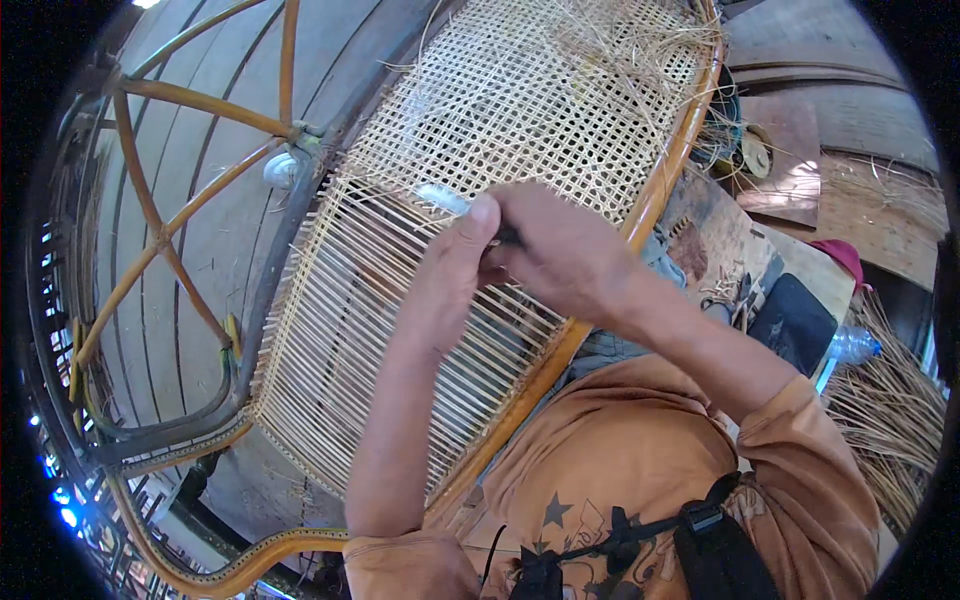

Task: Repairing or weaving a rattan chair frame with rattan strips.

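A cane chair panel (520, 110) in a curved, varnished rattan frame (655, 195) lies before me. Its far part is a finished open mesh with holes. Nearer, parallel pale cane strands (400, 330) run across with gaps between them. Over the border between the two, my left hand (452, 270) is closed with its thumb on top. My right hand (560, 245) is closed and meets it fingers to fingers. Between them a small dark piece (508, 236) shows, mostly hidden. A bright whitish piece (440, 198) sticks out beyond the left thumb, too washed out to name.
Loose cane ends (630, 45) tangle on the far mesh. A second rattan frame (160, 235) stands at the left. On the right lie a dark flat pad (792, 320), scissors (715, 303), a plastic bottle (853, 345) and a bundle of cane (885, 400).
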`<move>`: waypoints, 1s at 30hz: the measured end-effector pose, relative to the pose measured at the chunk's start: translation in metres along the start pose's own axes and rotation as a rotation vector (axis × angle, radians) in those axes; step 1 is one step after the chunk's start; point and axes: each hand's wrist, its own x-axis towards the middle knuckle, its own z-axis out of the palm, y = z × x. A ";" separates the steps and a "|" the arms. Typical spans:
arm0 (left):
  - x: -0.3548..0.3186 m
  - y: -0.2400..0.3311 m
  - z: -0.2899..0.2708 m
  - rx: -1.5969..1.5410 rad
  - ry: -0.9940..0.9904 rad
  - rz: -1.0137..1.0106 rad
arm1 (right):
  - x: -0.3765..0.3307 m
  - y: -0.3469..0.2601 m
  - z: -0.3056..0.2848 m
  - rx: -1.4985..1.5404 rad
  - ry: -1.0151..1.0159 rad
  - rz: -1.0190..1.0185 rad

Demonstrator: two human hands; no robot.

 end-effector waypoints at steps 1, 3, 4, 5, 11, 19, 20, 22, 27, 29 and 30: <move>0.004 -0.013 0.016 -0.335 0.225 0.031 | 0.006 0.006 0.018 0.004 0.105 -0.218; 0.007 -0.024 0.000 -0.422 0.255 0.101 | 0.011 0.018 0.027 0.011 0.209 -0.434; 0.003 -0.024 -0.013 -0.513 0.300 0.175 | 0.016 0.017 0.018 0.169 0.110 -0.311; 0.000 -0.018 -0.024 -0.460 0.342 0.192 | 0.021 0.019 0.011 0.317 0.022 -0.174; 0.011 0.027 -0.074 0.598 0.156 0.016 | 0.039 0.059 0.049 -0.050 -0.190 0.118; 0.047 0.040 -0.031 1.694 -0.197 0.169 | 0.002 0.079 0.049 -0.028 0.128 0.217; 0.052 0.037 -0.025 1.693 -0.197 0.172 | 0.002 0.079 0.051 -0.031 0.130 0.217; 0.057 0.033 -0.016 1.860 -0.272 0.213 | 0.002 0.079 0.056 -0.049 0.235 0.112; 0.053 0.038 0.003 1.918 -0.337 0.193 | -0.004 0.077 0.061 -0.161 0.328 0.007; 0.057 0.037 0.007 1.949 -0.368 0.183 | -0.004 0.079 0.061 -0.179 0.295 0.019; 0.058 0.036 0.008 1.943 -0.368 0.184 | -0.003 0.081 0.062 -0.212 0.275 0.047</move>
